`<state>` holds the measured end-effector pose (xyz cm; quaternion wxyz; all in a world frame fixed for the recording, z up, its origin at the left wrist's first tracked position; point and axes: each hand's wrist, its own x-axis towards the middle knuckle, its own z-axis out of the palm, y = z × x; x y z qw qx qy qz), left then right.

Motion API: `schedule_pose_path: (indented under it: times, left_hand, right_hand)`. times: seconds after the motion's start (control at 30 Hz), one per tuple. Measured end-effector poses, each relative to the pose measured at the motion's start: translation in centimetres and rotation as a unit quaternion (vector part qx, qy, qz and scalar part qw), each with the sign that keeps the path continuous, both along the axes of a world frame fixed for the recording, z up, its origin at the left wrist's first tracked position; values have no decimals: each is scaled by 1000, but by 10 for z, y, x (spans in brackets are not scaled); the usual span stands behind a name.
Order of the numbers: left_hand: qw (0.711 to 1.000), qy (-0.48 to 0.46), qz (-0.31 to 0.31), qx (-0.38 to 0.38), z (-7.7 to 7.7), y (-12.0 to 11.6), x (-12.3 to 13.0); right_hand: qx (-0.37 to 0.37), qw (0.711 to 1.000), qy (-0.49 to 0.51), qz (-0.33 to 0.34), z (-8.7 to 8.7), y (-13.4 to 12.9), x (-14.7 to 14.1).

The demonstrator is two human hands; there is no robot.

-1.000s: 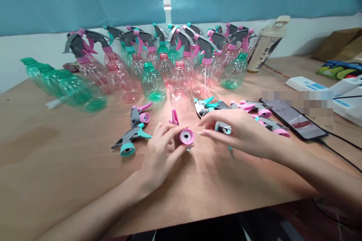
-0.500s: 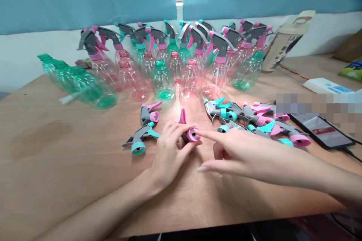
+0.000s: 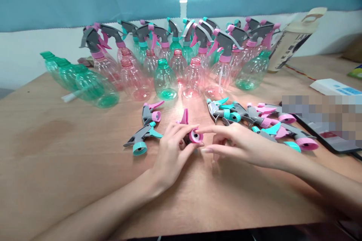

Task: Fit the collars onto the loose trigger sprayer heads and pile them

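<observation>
My left hand (image 3: pixel 172 150) is wrapped round a grey and pink spray head (image 3: pixel 196 135), whose pink collar opening faces me. The index fingertip of my right hand (image 3: pixel 240 145) touches the collar's rim; its thumb is apart below, and nothing is held in it. Left of my left hand lie a grey and teal spray head (image 3: pixel 139 148) and a grey and pink one (image 3: pixel 156 116). Beyond my right hand is a pile of several pink and teal spray heads (image 3: pixel 266 122).
Behind stand several clear bottles, some open like the green one (image 3: pixel 165 82), others with spray heads. Green bottles (image 3: pixel 96 88) lean at the left. A phone (image 3: pixel 329 135), a white box (image 3: pixel 335 88) and a cream tumbler (image 3: pixel 288 45) are on the right of the wooden table (image 3: pixel 70 173).
My right thumb has come nearer to the collar and the right hand's fingers have closed in somewhat. The whole view has shifted slightly. My left hand keeps its hold.
</observation>
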<state>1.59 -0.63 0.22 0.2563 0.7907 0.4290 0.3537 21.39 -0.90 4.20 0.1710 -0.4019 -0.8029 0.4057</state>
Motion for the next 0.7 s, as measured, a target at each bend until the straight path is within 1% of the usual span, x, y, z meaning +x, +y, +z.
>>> schedule_pose_path:
  times: [0.17, 0.33, 0.5, 0.63, 0.7]
  left_hand:
    - [998, -7, -55, -12, -1, -3, 1]
    - [998, -4, -64, -12, 0, -3, 3]
    - [998, 1, -64, 0, 0, -3, 3]
    - [997, 10, -72, 22, 0, -3, 3]
    - [996, 17, -76, 31, -1, -2, 4]
  right_hand:
    - [98, 994, 49, -18, -22, 2, 5]
    - [201, 978, 56, -15, -35, -1, 6]
    - [259, 965, 46, -13, -38, -5, 6]
    - [328, 945, 8, -15, -35, -5, 5]
    - [349, 937, -10, -11, -33, -5, 4]
